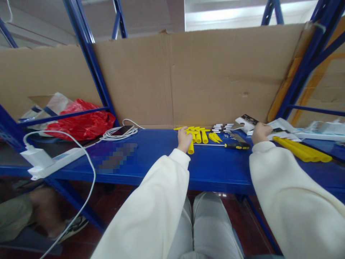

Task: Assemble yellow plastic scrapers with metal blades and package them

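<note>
My left hand (pixel 184 139) is closed at the left end of a group of yellow plastic pieces. Its fingers curl at the top of a yellow tube (pixel 191 148); the exact hold is partly hidden. More yellow tubes (pixel 198 137) lie just right of it, beside small pointed yellow pieces (pixel 215 137). My right hand (pixel 261 132) is closed at a black-and-white printed packet (pixel 249 119), which tilts up to the left of the fingers. Between the hands lies a screwdriver (pixel 237 146) with a black and yellow handle, its shaft pointing left.
Black-and-white pieces (pixel 222 127) lie behind the screwdriver. Long yellow tubes (pixel 303 149) rest beside my right sleeve. A white cable (pixel 118 133), red plastic bag (pixel 81 120) and power strip (pixel 58 163) are at left. Cardboard (pixel 210 79) backs the blue shelf (pixel 156 162). A person's leg (pixel 44 208) shows lower left.
</note>
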`<state>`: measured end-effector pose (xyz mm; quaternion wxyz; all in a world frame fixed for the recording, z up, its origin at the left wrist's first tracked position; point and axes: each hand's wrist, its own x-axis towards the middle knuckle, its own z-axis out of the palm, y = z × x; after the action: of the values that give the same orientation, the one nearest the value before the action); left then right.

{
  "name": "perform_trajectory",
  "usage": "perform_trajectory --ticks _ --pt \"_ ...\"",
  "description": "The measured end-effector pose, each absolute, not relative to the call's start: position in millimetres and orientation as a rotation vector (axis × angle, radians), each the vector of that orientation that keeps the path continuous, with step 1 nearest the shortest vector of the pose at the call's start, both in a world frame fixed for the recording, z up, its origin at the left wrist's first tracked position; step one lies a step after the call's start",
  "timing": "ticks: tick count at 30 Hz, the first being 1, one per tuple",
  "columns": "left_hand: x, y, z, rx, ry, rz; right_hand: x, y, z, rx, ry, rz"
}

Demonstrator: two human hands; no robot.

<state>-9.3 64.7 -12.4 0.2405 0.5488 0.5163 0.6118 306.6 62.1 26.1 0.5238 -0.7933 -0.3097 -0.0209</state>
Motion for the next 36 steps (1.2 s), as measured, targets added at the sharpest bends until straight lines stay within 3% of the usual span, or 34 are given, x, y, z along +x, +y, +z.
perform_trajectory --ticks 4,12,22,29,36 --pt "-11 69 -13 1.483 1.311 1.671 280 62 40 -1.721 -0.677 0.051" --pt "-10 57 -5 1.408 0.998 1.651 174 47 25 -1.127 -0.953 0.627" --pt "-17 35 7 1.156 0.975 1.600 156 26 8 -1.054 -1.504 0.381" --pt "-27 47 -4 1.412 1.411 1.656 161 30 4 -1.096 -1.304 0.548" --pt "-27 57 -23 1.555 1.573 1.357 166 30 4 -1.022 -1.150 0.623"
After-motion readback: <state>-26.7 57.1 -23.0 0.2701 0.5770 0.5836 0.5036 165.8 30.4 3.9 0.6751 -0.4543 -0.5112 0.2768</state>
